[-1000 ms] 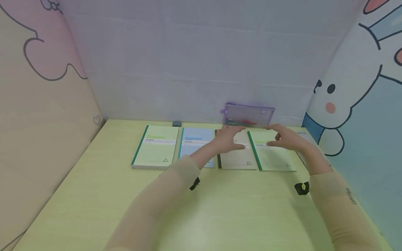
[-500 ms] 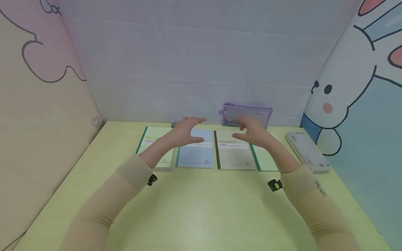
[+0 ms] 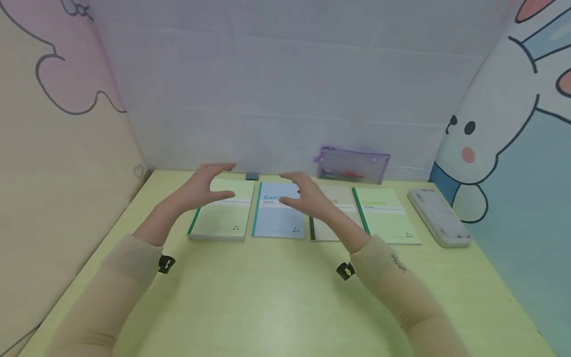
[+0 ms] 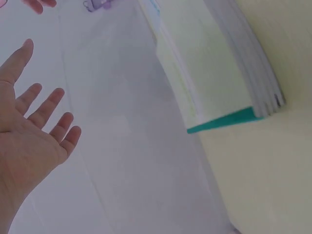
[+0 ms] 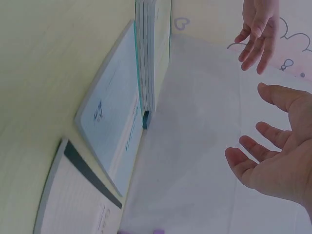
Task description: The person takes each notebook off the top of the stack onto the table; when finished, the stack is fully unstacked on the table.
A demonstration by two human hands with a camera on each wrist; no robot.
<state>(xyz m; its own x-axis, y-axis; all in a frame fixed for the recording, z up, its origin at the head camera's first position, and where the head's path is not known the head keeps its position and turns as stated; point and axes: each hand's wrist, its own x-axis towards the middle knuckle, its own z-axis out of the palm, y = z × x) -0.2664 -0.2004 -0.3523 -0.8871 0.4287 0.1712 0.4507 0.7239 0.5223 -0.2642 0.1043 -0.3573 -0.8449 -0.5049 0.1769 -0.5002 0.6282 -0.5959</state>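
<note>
My left hand [image 3: 199, 188] hovers over the left side of a green-spined stack of notebooks [image 3: 223, 218], thumb and fingers spread apart with nothing between them. Above the blue notebook [image 3: 277, 220] and the beige notebook [image 3: 332, 223], my right hand [image 3: 310, 196] is held the same way, also holding nothing. The two palms face each other across a gap. In the left wrist view the notebook stack [image 4: 209, 63] shows several layers at its edge. A single green notebook [image 3: 388, 218] lies to the right of the beige one, in the same row.
A purple mesh pencil pouch [image 3: 352, 165] leans against the back wall. At the right end of the row lies a pale oblong case [image 3: 439, 217]. A small dark blue block [image 3: 252, 176] sits at the back edge of the table [image 3: 267, 302], behind the notebooks.
Both hands have swept left along the row, from over the beige and right green notebooks to over the stack and the blue notebook. The notebooks, pouch and case stay in place.
</note>
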